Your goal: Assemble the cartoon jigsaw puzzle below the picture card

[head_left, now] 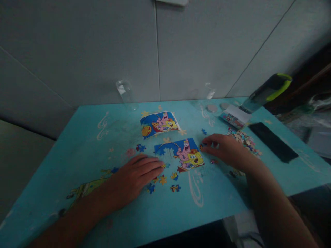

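Observation:
A partly assembled jigsaw [190,155] with a pink and a yellow cartoon figure lies flat on the blue table [116,124]. Behind it is a printed picture sheet [159,124] with the same scene. My right hand [222,148] pinches a small dark puzzle piece [202,146] just right of the jigsaw. Palm down, my left hand [139,172] rests left of the jigsaw, fingers stretched out, fingertips by a small piece. Several loose pieces [162,179] lie in front of its fingers, and a few more [140,147] sit behind it.
A pile of mixed pieces [245,141] lies beyond my right wrist, beside a black phone-like slab [273,142]. Farther back stand a dark bottle [266,93], a small printed card box [234,117] and two clear tubes [127,94]. A grey wall [103,51] borders the table's back.

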`<act>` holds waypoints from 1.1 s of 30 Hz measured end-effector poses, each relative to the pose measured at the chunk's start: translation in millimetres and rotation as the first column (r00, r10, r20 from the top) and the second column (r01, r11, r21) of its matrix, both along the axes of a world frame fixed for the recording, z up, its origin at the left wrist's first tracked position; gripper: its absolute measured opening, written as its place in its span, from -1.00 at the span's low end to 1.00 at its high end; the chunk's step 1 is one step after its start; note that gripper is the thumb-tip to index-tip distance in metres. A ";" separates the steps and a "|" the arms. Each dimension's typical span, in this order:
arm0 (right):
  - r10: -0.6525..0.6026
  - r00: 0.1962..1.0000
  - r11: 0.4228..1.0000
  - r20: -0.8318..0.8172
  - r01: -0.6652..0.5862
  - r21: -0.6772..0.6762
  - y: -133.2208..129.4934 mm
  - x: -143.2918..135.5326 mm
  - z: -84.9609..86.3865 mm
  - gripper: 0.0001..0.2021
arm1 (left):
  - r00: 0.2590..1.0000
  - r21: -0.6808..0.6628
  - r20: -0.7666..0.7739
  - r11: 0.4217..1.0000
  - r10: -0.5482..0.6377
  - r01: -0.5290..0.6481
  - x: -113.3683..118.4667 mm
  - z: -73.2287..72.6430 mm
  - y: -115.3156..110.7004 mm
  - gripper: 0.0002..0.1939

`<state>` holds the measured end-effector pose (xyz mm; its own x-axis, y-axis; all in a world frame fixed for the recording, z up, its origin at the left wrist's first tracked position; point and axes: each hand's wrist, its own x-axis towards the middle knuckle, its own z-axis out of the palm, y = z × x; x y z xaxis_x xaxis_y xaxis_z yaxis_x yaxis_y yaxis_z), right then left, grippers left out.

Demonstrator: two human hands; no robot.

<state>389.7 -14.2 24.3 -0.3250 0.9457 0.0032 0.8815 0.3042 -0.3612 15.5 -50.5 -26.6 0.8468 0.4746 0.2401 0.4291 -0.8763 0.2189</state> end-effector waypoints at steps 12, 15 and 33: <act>-0.037 0.999 0.999 0.011 0.037 -0.003 3.4 -4.6 -11.5 -0.86 | 1.000 -0.019 0.014 1.000 0.006 -0.005 5.8 3.7 0.2 -0.57; -0.021 1.000 1.000 -0.015 0.021 0.012 6.2 -4.0 -15.9 -0.91 | 1.000 -0.029 0.012 1.000 0.012 -0.011 7.5 4.0 -0.4 -0.59; -0.077 0.829 0.960 -0.554 -0.089 -0.267 -23.2 -84.6 -26.0 -0.74 | 1.000 -0.045 0.012 0.999 -0.003 0.003 6.1 5.5 -1.8 -0.65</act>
